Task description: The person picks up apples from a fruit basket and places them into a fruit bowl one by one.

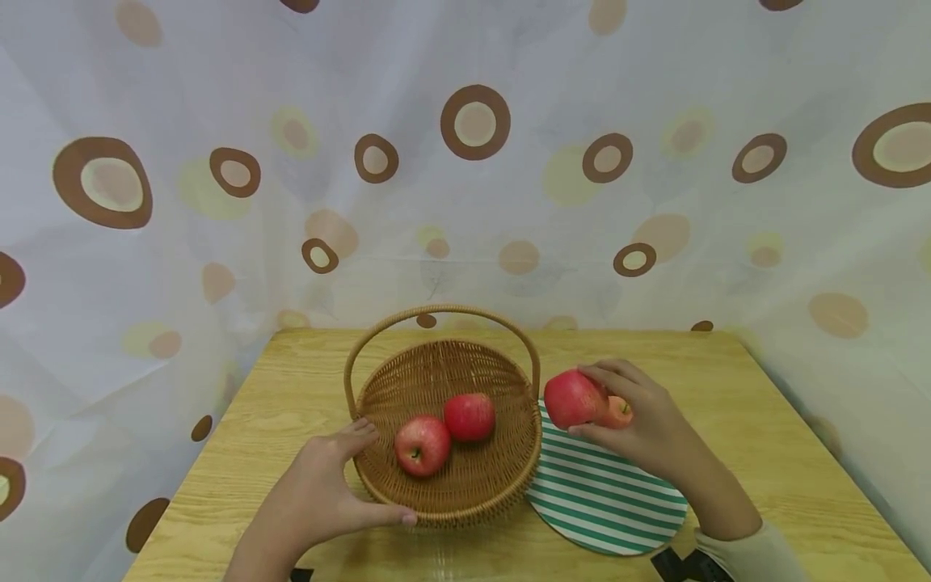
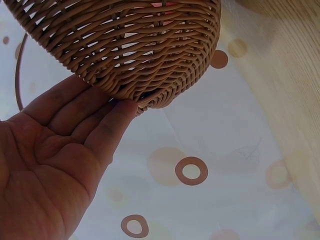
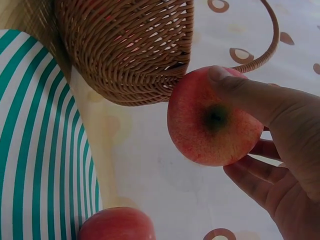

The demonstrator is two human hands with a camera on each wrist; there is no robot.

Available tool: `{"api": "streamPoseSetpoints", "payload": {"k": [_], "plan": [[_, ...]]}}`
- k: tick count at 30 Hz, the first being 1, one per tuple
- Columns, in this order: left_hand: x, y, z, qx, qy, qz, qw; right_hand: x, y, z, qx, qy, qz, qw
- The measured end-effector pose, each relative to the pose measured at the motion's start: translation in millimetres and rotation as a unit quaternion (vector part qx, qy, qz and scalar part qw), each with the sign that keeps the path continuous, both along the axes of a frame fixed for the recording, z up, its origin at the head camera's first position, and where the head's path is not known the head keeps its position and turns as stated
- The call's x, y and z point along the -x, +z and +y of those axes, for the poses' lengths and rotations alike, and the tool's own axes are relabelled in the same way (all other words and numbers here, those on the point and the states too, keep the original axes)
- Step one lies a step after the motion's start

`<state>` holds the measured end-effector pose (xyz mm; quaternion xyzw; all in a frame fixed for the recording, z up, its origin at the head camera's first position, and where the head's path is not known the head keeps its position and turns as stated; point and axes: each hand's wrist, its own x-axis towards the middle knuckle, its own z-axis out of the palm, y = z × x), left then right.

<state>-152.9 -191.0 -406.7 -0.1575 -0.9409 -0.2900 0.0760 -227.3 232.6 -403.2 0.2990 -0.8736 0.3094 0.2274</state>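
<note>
In the head view a brown wicker basket [image 1: 465,493] with a tall arched handle stands at the middle of the table, and two red apples [image 1: 423,446] lie inside it. My left hand [image 1: 323,477] rests against the basket's left front rim, thumb and fingers spread wide apart; in the left wrist view its nearly straight fingers touch the woven edge. Just right of the basket, my right hand [image 1: 640,412] holds a red apple [image 3: 215,117] between thumb and fingers. Another apple [image 1: 618,412] sits behind that hand, partly hidden by it.
A round green-and-white striped placemat [image 1: 604,493] lies on the wooden table [image 1: 756,453], right of the basket. Patterned white sheeting [image 1: 545,307] with brown and yellow spots hangs behind the table and along its sides.
</note>
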Motion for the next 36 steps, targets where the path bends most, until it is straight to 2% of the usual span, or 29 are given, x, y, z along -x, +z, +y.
{"api": "streamPoseSetpoints", "payload": {"k": [6,16,25,36], "plan": [[-0.4,-0.9,0.1,-0.008,-0.002,-0.002,1.0,5.4,-8.6,0.7,-0.012,-0.005,-0.031,0.999],[0.1,0.1,-0.3,-0.006,-0.001,-0.004,1.0,11.5,-17.2,1.4,-0.041,-0.005,-0.11,0.993],[0.5,-0.5,-0.1,-0.006,-0.001,-0.002,1.0,17.8,-24.6,1.2,-0.071,0.0,-0.104,0.992],[1.3,-0.6,-0.3,-0.009,0.002,-0.014,0.9999,24.6,-33.2,3.5,-0.104,0.009,-0.147,0.984]]}}
